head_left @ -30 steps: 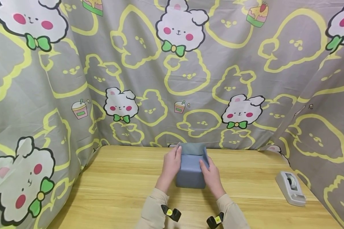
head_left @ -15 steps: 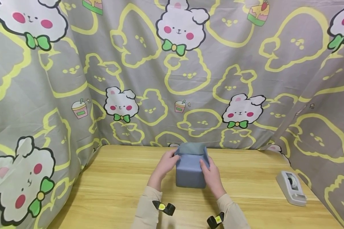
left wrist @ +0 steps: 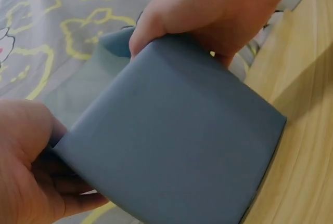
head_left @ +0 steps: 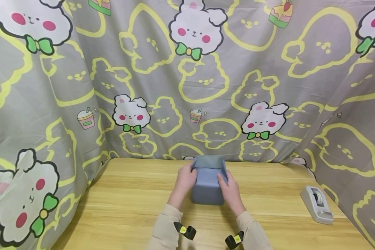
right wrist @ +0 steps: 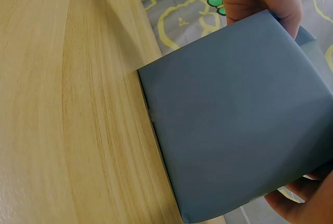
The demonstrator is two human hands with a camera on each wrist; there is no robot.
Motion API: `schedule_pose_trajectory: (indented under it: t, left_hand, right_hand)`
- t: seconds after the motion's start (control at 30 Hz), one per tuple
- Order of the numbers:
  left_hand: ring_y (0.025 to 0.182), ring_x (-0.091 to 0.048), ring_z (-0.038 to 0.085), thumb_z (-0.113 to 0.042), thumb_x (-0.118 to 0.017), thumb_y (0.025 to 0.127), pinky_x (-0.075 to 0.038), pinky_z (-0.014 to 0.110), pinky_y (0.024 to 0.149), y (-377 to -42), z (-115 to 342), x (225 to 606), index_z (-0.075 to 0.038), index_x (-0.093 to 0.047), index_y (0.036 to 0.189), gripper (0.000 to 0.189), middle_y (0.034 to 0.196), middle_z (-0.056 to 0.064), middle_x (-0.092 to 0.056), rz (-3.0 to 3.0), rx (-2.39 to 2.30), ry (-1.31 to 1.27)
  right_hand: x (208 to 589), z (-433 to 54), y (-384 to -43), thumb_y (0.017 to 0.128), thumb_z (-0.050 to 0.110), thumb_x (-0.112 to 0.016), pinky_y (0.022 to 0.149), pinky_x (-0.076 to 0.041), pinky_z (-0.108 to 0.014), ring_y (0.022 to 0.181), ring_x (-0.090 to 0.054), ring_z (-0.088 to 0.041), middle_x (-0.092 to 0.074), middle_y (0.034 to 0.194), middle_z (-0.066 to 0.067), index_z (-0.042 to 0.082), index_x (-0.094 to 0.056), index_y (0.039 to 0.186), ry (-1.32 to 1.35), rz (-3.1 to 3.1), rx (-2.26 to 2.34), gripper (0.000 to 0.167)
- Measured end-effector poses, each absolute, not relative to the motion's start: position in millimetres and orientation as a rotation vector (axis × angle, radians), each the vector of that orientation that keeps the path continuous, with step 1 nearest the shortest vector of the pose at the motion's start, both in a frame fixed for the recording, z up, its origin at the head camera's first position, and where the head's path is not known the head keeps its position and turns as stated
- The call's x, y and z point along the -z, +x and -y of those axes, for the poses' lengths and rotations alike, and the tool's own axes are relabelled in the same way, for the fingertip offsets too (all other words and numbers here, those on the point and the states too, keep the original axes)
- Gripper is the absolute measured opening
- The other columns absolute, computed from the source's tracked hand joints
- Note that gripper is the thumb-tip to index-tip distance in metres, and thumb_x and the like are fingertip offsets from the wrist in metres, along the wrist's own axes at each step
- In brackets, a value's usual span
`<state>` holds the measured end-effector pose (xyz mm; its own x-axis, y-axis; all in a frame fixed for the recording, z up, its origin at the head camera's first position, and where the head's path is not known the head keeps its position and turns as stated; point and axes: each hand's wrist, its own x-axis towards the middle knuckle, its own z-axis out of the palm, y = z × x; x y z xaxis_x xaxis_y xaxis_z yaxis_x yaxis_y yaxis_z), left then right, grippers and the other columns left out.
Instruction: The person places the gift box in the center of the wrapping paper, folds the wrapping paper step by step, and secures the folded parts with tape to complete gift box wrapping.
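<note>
A blue-grey paper-wrapped box [head_left: 207, 194] stands on the table, its near face smooth and its top level. At its far end the paper sticks up as a loose, paler flap [head_left: 210, 162]. My left hand [head_left: 185, 180] pinches the paper at the far left edge, thumb on the near side. My right hand [head_left: 230, 190] grips the right side, with the thumb on top and the fingers outside. In the left wrist view the wrapped box [left wrist: 171, 135] sits between both hands. The right wrist view shows its broad face [right wrist: 234, 115]; the far end is mostly hidden there.
A grey-white tape dispenser [head_left: 317, 205] with a roll of tape stands at the right of the wooden table [head_left: 128, 208]. A patterned curtain [head_left: 162, 80] hangs behind and along both sides. Black wrist cameras [head_left: 185, 232] sit on both beige sleeves.
My left hand shifted outward to the left, its fingers working at the paper's left edge, then came back in against the box. The right hand and box stay in place.
</note>
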<state>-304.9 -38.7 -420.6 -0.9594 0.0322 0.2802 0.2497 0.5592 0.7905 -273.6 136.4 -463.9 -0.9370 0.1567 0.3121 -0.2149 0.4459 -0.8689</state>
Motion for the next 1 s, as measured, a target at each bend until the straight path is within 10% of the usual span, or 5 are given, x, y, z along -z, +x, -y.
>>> schedule_pose_trajectory:
  t: [0.23,0.43,0.8,1.0]
  left_hand:
    - [0.095,-0.065,0.032,-0.014,-0.058,0.091,-0.054,0.044,0.081,-307,44,425,0.001,-0.065,0.11,0.026,0.103,0.02,-0.069,2.56,1.456,-0.317]
    - [0.14,-0.039,0.026,-0.028,-0.062,0.094,-0.034,0.047,0.114,-321,77,445,-0.01,-0.03,0.153,0.068,0.154,0.013,-0.037,2.484,2.202,-0.706]
    - [0.113,-0.056,0.003,-0.028,-0.045,0.104,-0.046,0.03,0.098,-330,96,475,0.002,-0.029,0.149,0.056,0.118,-0.013,-0.061,2.184,2.698,-0.819]
    - [0.112,-0.057,0.003,-0.038,-0.042,0.104,-0.044,0.029,0.101,-331,87,480,0.002,-0.033,0.147,0.06,0.124,-0.005,-0.062,2.253,2.621,-0.748]
  right_hand:
    - [464,-135,-275,0.1,0.028,-0.051,0.107,-0.039,-0.059,0.13,-0.047,-0.045,-0.052,0.136,-0.032,-0.002,-0.047,0.137,0.06,2.353,-1.488,0.048]
    - [465,-134,-275,0.101,0.029,-0.051,0.108,-0.038,-0.058,0.132,-0.045,-0.044,-0.05,0.139,-0.031,-0.002,-0.046,0.139,0.061,2.355,-1.507,0.049]
    - [461,-136,-272,0.101,0.028,-0.049,0.111,-0.034,-0.058,0.134,-0.042,-0.045,-0.047,0.141,-0.032,-0.004,-0.043,0.141,0.044,2.359,-1.522,0.052]
    - [462,-134,-272,0.1,0.028,-0.051,0.11,-0.035,-0.058,0.134,-0.043,-0.045,-0.047,0.141,-0.032,-0.004,-0.043,0.141,0.039,2.348,-1.526,0.052]
